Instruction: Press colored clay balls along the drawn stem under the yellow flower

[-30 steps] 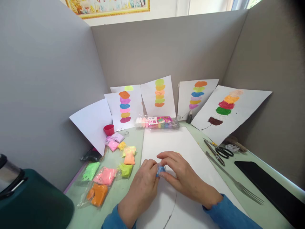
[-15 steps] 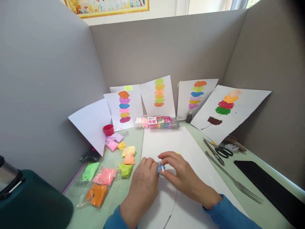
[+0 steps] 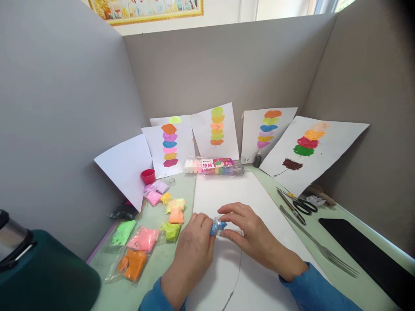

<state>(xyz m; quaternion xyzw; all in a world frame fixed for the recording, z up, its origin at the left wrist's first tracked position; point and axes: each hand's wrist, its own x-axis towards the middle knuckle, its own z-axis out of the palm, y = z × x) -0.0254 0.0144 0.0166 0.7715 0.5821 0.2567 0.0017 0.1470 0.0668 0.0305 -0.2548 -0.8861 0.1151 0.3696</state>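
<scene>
**One blue packet (image 3: pixel 215 226) sitting between left hand (image 3: pixel 194 242) and right hand (image 3: pixel 251 228)**

The left hand is curling its fingers inward and pinching the packet, which is poking out at its fingertips. The right hand is holding its thumb and forefinger apart around the packet's other end; whether they are gripping it, I cannot tell. Under both hands the paper (image 3: pixel 223 194) is lying flat, a dark line (image 3: pixel 239 270) running down it between the wrists.

Left of the left hand, bagged clays are lying loosely grouped: lime (image 3: pixel 170 232) nearest, peach (image 3: pixel 176 216) just beyond, then pink (image 3: pixel 143 239), green (image 3: pixel 123 232) and orange (image 3: pixel 133 264) farther out. A red cup (image 3: pixel 148 176) is standing beyond them, and a flask (image 3: pixel 48 268) is standing well to the hand's left.

Right of the right hand, a fork (image 3: pixel 319 247) is lying aslant, with scissors (image 3: pixel 306 206) beyond it and a black slab (image 3: pixel 366 257) farther right. Straight ahead of both hands, a clear pack (image 3: pixel 214 166) is lying at the paper's far end.
</scene>
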